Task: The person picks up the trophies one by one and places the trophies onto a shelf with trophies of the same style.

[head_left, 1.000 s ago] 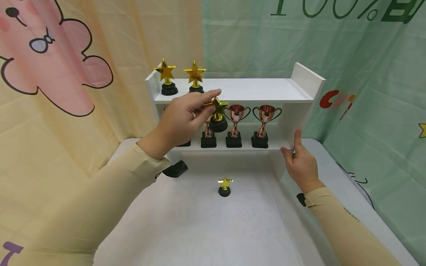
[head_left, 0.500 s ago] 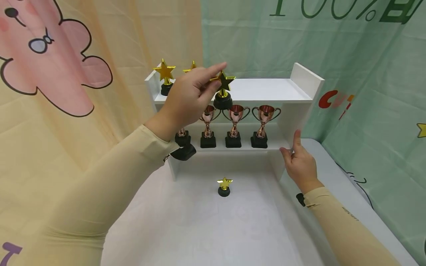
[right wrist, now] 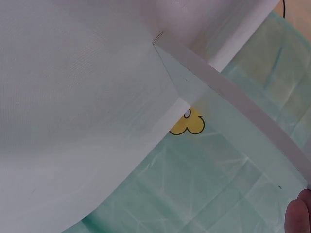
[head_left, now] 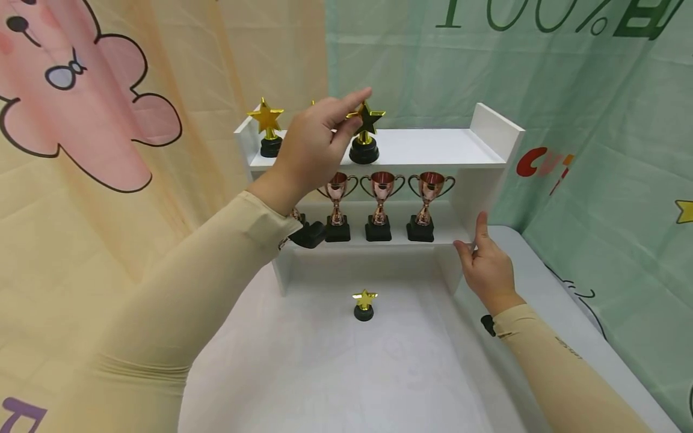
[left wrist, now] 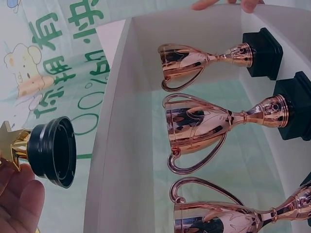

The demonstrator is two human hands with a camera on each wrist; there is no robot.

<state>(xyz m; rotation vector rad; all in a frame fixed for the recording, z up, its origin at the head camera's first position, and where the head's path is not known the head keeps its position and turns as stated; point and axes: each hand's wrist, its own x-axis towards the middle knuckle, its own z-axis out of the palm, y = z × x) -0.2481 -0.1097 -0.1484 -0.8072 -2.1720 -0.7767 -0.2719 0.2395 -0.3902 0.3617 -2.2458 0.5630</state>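
Note:
My left hand (head_left: 316,144) pinches a gold star trophy (head_left: 364,144) by its star. Its round black base is at the top shelf's front edge; in the left wrist view the underside of that base (left wrist: 60,153) shows, with a gap to the board. Left of it on the top shelf stand two more star trophies, one at the far left (head_left: 269,129), the other mostly behind my hand. My right hand (head_left: 489,270) holds the right side panel of the white shelf (head_left: 482,180), thumb at the front edge. Its fingertips (right wrist: 297,216) show against the panel in the right wrist view.
Bronze two-handled cups, such as the rightmost cup (head_left: 428,204), stand in a row on the middle shelf; the leftmost is partly hidden. A smaller gold star trophy (head_left: 364,305) stands on the white table (head_left: 335,373) before the shelf. Printed curtains (head_left: 411,72) hang behind.
My left hand has raised the star trophy from in front of the cups to top-shelf height, moving slightly right. The right hand has stayed on the panel.

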